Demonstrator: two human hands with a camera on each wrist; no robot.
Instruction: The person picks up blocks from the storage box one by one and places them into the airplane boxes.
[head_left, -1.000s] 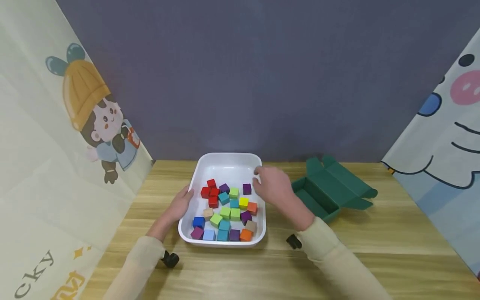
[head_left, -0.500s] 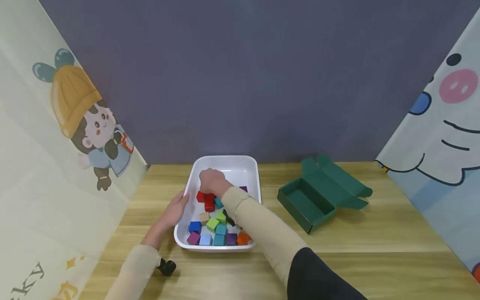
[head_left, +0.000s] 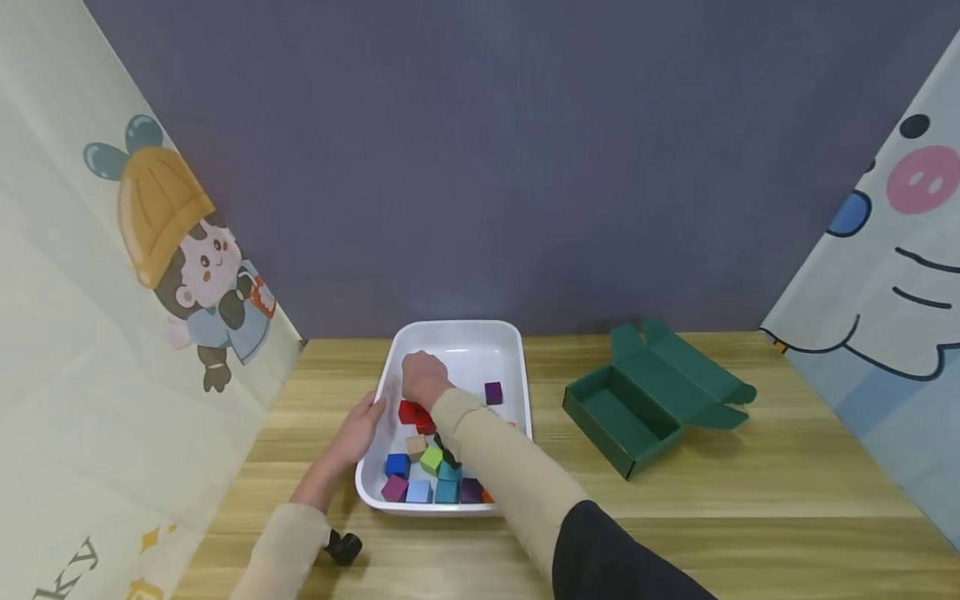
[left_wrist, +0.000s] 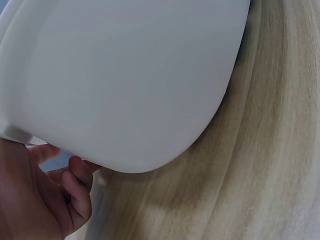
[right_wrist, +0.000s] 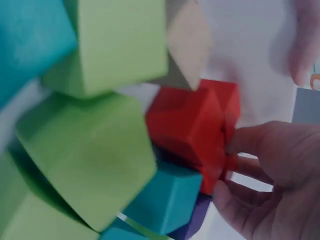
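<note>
A white tray (head_left: 483, 362) of coloured cubes lies on the table. My left hand (head_left: 354, 433) holds its left side; in the left wrist view the fingers curl at the edge of the tray's outer wall (left_wrist: 125, 90). My right hand (head_left: 425, 377) reaches inside, near the tray's upper left. In the right wrist view, its thumb and fingers pinch a red cube (right_wrist: 214, 172) beside other red cubes (right_wrist: 185, 120). Light green cubes (right_wrist: 90, 155) and a teal cube (right_wrist: 165, 195) sit close by. My right forearm covers part of the tray's contents in the head view.
An open green box (head_left: 600, 433) with its lid folded back stands right of the tray. A purple cube (head_left: 492, 392) sits apart inside the tray; a blue cube (head_left: 397, 465) lies at its lower left. Behind the wooden table (head_left: 750, 500) rises a grey wall (head_left: 525, 167).
My right hand has moved left from the tray's right rim onto the red cubes, then stayed about there. My left hand keeps its hold on the tray's left side.
</note>
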